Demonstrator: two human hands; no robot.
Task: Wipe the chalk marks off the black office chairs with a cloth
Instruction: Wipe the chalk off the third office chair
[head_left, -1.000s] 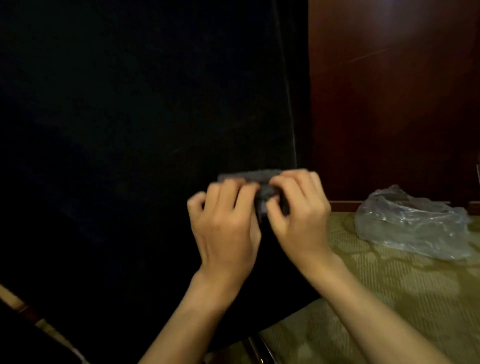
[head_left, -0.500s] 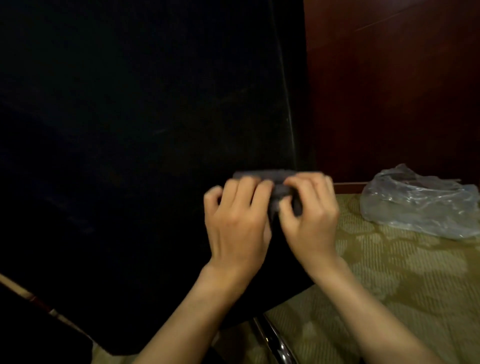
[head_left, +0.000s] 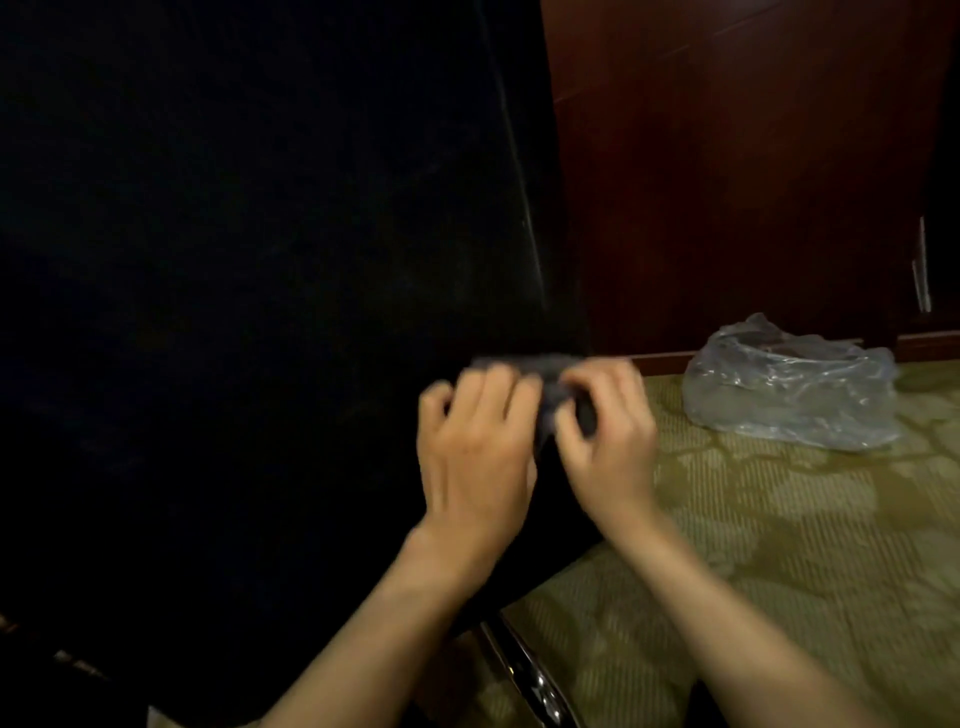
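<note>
The back of a black office chair (head_left: 249, 312) fills the left and middle of the head view. Near its lower right edge, both my hands hold a small dark grey cloth (head_left: 540, 366). My left hand (head_left: 478, 447) has its fingers curled over the cloth's left part. My right hand (head_left: 605, 441) pinches the right part between thumb and fingers. Most of the cloth is hidden behind my fingers. The hands are blurred. I cannot make out any chalk marks on the dark fabric.
A crumpled clear plastic bag (head_left: 789, 384) lies on the green patterned carpet (head_left: 779, 545) to the right. Dark red wood panelling (head_left: 727, 182) stands behind it. A shiny metal chair leg (head_left: 524, 670) shows below my wrists.
Both hands have stayed together on the cloth, working it between the fingers. The view has shifted slightly, so the plastic bag sits a little higher in the frame.
</note>
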